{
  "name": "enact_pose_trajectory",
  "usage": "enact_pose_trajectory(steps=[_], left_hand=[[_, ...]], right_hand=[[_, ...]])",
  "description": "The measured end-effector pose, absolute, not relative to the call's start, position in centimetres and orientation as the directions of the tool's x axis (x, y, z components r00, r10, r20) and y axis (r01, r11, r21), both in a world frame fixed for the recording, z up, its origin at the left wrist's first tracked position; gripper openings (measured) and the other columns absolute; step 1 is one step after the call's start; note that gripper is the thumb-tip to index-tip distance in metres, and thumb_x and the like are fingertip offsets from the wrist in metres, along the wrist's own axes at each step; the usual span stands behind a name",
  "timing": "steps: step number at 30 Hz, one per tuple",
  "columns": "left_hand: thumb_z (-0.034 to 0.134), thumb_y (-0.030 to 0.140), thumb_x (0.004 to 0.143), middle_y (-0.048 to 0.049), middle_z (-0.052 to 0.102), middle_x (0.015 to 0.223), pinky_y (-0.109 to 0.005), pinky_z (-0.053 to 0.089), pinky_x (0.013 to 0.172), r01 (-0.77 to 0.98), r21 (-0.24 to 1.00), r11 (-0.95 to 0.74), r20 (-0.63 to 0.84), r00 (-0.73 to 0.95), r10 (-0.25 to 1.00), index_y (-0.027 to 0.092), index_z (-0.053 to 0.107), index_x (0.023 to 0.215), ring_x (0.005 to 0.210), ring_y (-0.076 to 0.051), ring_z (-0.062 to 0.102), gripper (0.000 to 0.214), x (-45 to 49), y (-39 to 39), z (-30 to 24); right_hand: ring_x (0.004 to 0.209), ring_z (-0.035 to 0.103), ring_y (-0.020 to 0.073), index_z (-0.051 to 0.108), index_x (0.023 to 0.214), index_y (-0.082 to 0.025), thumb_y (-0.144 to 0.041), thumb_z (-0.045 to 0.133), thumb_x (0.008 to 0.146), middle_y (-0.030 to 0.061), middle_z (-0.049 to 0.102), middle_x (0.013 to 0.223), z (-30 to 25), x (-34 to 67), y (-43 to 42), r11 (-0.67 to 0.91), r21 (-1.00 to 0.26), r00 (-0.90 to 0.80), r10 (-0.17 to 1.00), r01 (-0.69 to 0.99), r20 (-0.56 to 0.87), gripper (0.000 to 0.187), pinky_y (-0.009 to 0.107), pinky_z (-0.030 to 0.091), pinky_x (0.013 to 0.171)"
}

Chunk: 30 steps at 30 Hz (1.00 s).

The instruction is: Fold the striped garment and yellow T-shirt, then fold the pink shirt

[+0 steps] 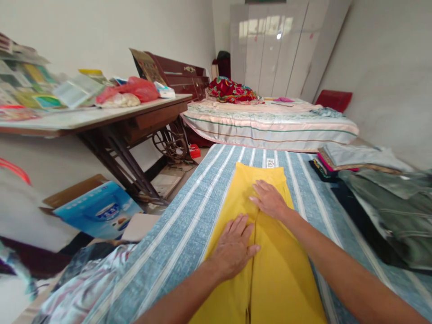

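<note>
A pair of yellow trousers [270, 274] lies flat along a bed covered by a blue sheet with white stripes [189, 225], waistband at the far end. My left hand [234, 245] rests palm down on the left leg, fingers stretched out. My right hand [270, 198] lies flat a little farther up, near the seat of the trousers, fingers spread. Neither hand holds anything.
Folded clothes [351, 157] and a grey-green garment [394, 202] lie at the right of the bed. A second bed [270, 123] with a red floral bundle [229, 90] stands beyond. At the left, a sewing-machine table [101, 119] holds bags and papers; boxes [97, 209] sit on the floor.
</note>
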State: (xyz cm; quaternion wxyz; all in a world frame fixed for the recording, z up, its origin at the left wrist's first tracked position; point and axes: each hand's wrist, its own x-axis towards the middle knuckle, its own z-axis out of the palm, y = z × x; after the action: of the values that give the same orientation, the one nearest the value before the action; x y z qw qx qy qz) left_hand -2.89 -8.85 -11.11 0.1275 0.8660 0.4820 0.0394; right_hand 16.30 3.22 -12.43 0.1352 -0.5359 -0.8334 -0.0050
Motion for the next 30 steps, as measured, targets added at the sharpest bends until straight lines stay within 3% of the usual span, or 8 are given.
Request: enact_pose_trajectory(steps=[4, 8, 12, 18, 23, 30], left_hand=[[0.044, 0.051, 0.086, -0.0119, 0.021, 0.151, -0.045, 0.014, 0.114, 0.821, 0.25, -0.513, -0.12, 0.552, 0.825, 0.014, 0.032, 0.14, 0.14, -0.025, 0.012, 0.066, -3.4, -10.8, -10.7], [0.043, 0.049, 0.087, -0.0124, 0.02, 0.151, -0.045, 0.015, 0.114, 0.827, 0.266, -0.496, -0.136, 0.542, 0.83, 0.012, 0.032, 0.14, 0.14, -0.025, 0.012, 0.066, -3.5, -12.0, -10.0], [0.044, 0.045, 0.087, -0.012, 0.025, 0.149, -0.045, 0.018, 0.113, 0.817, 0.294, -0.496, -0.096, 0.541, 0.835, 0.013, 0.032, 0.14, 0.139, -0.024, 0.017, 0.063, -4.2, -13.5, -9.6], [0.053, 0.027, 0.08, -0.0122, 0.03, 0.148, -0.043, 0.025, 0.112, 0.831, 0.285, -0.478, -0.051, 0.511, 0.858, 0.014, 0.052, 0.123, 0.137, -0.025, 0.023, 0.045, -6.5, -16.8, -10.7], [0.054, 0.023, 0.079, -0.0134, 0.037, 0.144, -0.045, 0.032, 0.11, 0.807, 0.322, -0.495, 0.077, 0.499, 0.863, 0.016, 0.059, 0.103, 0.134, -0.027, 0.03, 0.026, -7.3, -19.0, -11.5], [0.051, 0.031, 0.08, -0.0177, 0.043, 0.139, -0.047, 0.031, 0.109, 0.911, 0.243, -0.334, 0.008, 0.342, 0.94, 0.01, 0.062, 0.101, 0.131, -0.032, 0.035, 0.031, -4.5, -19.9, -10.6]], right_hand=[[0.132, 0.031, 0.0274, 0.043, 0.132, -0.012, -0.046, 0.036, 0.092, 0.016, 0.04, 0.141, -13.7, 15.2, 1.2, 0.38, -0.165, -0.353, 0.92, 0.91, 0.172, 0.054, 0.043, 0.025, 0.105], [0.132, 0.03, 0.0268, 0.042, 0.133, -0.011, -0.04, 0.038, 0.092, 0.0165, 0.04, 0.141, -13.1, 14.0, -0.9, 0.353, -0.155, -0.314, 0.921, 0.923, 0.23, 0.051, 0.044, 0.023, 0.106], [0.126, 0.039, 0.0263, 0.054, 0.12, -0.014, -0.029, 0.048, 0.087, 0.0137, 0.051, 0.131, -12.6, 12.6, -5.4, 0.439, -0.178, -0.376, 0.876, 0.881, 0.301, 0.036, 0.041, 0.028, 0.105], [0.106, 0.052, 0.02, 0.061, 0.096, -0.019, -0.012, 0.05, 0.083, 0.0071, 0.062, 0.105, -13.1, 13.4, -11.8, 0.545, -0.229, -0.445, 0.814, 0.806, 0.373, 0.018, 0.034, 0.039, 0.094], [0.092, 0.054, 0.0187, 0.06, 0.086, -0.019, -0.013, 0.044, 0.088, 0.0058, 0.062, 0.091, -13.0, 14.5, -13.5, 0.552, -0.166, -0.459, 0.797, 0.817, 0.392, 0.018, 0.032, 0.041, 0.085], [0.086, 0.054, 0.0186, 0.061, 0.085, -0.018, -0.012, 0.043, 0.087, 0.0054, 0.062, 0.087, -12.6, 14.1, -11.8, 0.478, 0.042, -0.473, 0.846, 0.877, 0.245, 0.019, 0.029, 0.039, 0.08]])
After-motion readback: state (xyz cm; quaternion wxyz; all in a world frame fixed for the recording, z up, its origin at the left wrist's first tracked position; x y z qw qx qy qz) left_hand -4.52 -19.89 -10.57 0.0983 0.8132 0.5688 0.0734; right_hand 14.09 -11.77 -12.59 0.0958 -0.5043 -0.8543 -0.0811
